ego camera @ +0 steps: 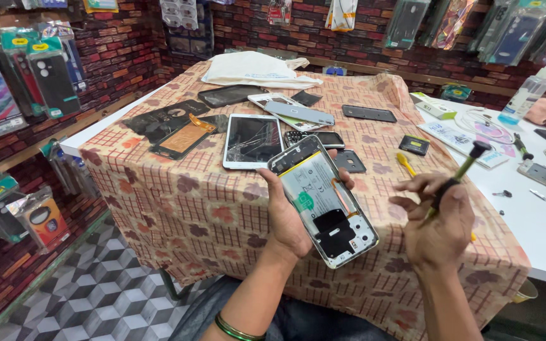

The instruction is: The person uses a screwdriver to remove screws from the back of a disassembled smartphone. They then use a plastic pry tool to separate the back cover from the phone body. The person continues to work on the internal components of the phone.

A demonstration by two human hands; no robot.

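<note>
Left hand [287, 218] gripped the opened phone [323, 199] from underneath, tilted over the near edge of the table [159, 189], well clear of the cloth. Back cover was already off: battery, black shielding and frame all exposed. Right hand [440, 227] was closed around a green-shafted screwdriver [459, 173], black cap up, held just beside the phone and not touching it. Tip was hidden behind the fingers, so I couldn't tell whether a bit was seated or a screw was on it.

My read on progress: opening was done, internal work was partway at most. The battery and the lower black cover sat in place, and no loose screws showed near the phone, though they'd be too small to spot on that checked cloth.

On the table behind: a white tablet [252, 140] with a cracked screen, a silver back cover [298, 112], a black back cover [368, 113], a yellow pry tool [404, 164] and a folded white bag [257, 69]. A spray bottle [526, 95] stood on the white bench to the right.
</note>
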